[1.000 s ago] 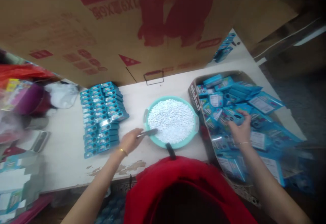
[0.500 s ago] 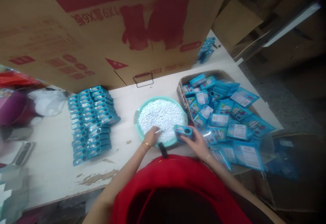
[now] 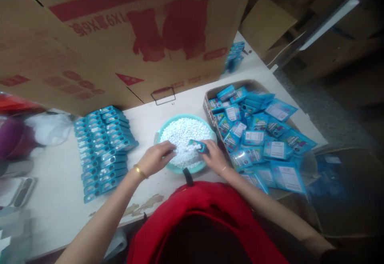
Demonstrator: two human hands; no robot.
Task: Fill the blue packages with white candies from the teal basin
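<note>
A round turquoise basin (image 3: pixel 158 136) holds a heap of small white pellets (image 3: pixel 183 130). Over the right part of the heap, my right hand (image 3: pixel 214 156) grips a small blue box (image 3: pixel 198 145), tilted, with white pellets at its left end. My left hand (image 3: pixel 156 158) is above the basin's left rim. Its fingers curl in toward the thumb, and whatever may be between them is too small to make out. To the left, several matching blue boxes (image 3: pixel 115 134) stand packed in rows on the white table (image 3: pixel 57 176), some showing white pellets in their openings.
A carton (image 3: pixel 207 106) at the right overflows with blue packets (image 3: pixel 254 137). Behind the basin rises a large cardboard box (image 3: pixel 99 48) with red print. More blue packs (image 3: pixel 234 56) lie beyond its right corner. At the far left are a white plastic bag (image 3: pixel 49 128) and a grey-white device (image 3: pixel 21 192).
My left hand has pulled out of the pellets, moving left and up. The right hand has brought the blue box left over the heap and tilted it. The view has shifted slightly.
</note>
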